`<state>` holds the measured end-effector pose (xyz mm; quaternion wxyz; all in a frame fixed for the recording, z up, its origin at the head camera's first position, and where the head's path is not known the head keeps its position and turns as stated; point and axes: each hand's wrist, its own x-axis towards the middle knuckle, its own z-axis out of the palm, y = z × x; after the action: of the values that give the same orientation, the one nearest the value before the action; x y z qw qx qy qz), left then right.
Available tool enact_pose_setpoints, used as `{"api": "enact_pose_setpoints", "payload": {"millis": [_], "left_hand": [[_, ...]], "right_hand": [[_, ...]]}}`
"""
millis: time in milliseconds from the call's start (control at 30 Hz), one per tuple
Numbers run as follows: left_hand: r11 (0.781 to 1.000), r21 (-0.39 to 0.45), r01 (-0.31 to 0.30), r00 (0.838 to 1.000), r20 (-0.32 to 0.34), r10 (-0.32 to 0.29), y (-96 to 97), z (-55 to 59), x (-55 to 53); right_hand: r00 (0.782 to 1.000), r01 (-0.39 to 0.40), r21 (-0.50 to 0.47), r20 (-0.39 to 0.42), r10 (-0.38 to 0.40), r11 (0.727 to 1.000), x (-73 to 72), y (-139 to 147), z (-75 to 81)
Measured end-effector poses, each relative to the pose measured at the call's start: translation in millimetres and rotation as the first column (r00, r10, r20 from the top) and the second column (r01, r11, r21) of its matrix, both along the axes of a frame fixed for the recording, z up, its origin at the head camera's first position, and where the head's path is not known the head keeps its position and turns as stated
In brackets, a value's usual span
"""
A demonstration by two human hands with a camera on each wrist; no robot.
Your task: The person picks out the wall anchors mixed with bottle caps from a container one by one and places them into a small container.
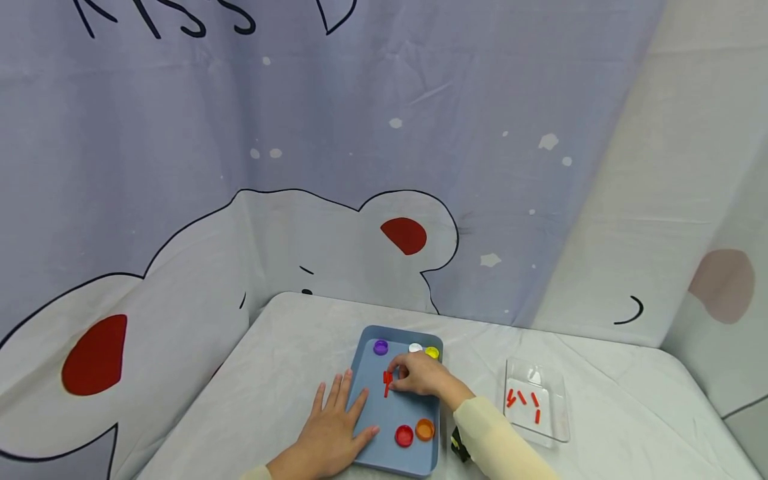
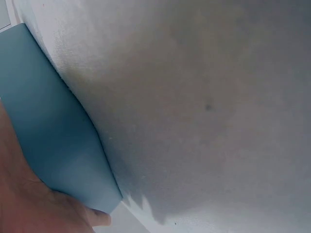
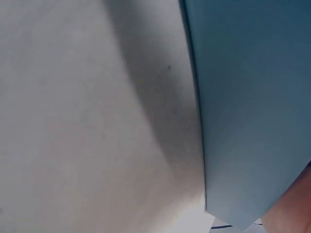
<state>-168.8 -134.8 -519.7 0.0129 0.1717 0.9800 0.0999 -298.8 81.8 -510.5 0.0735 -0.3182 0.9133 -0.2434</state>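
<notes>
In the head view, my left hand [image 1: 330,430] lies with fingers spread over the left rim of a blue-grey tray [image 1: 375,447]. The left wrist view shows part of that hand against the tray's outer side. My right hand [image 1: 420,375] reaches over the tray from the right, thumb and forefinger curled together at a small group of short red sticks [image 1: 387,383], pinching one of them. Its fingers partly cover the group. Little round pots or caps lie in the tray: purple [image 1: 381,347], white [image 1: 415,347] and yellow [image 1: 432,352] at the far end, red [image 1: 404,436] and orange [image 1: 425,430] at the near end.
Right of the tray, a clear plastic box [image 1: 558,413] holds several more red sticks [image 1: 521,398]. A small dark object [image 1: 459,445] is partly hidden beside the right sleeve [image 1: 498,437]. White cloth [image 1: 288,347] covers the table, and a printed curtain [image 1: 336,133] hangs behind.
</notes>
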Motion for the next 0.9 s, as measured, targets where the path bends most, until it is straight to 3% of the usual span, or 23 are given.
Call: {"api": "enact_pose_setpoints", "payload": {"millis": [900], "left_hand": [[1.0, 0.012, 0.007, 1.0, -0.022, -0.007, -0.1, 1.5, 0.7]], "right_hand": [[0.998, -0.011, -0.038, -0.066, 0.009, 0.999, 3.2, 3.5, -1.4]]}}
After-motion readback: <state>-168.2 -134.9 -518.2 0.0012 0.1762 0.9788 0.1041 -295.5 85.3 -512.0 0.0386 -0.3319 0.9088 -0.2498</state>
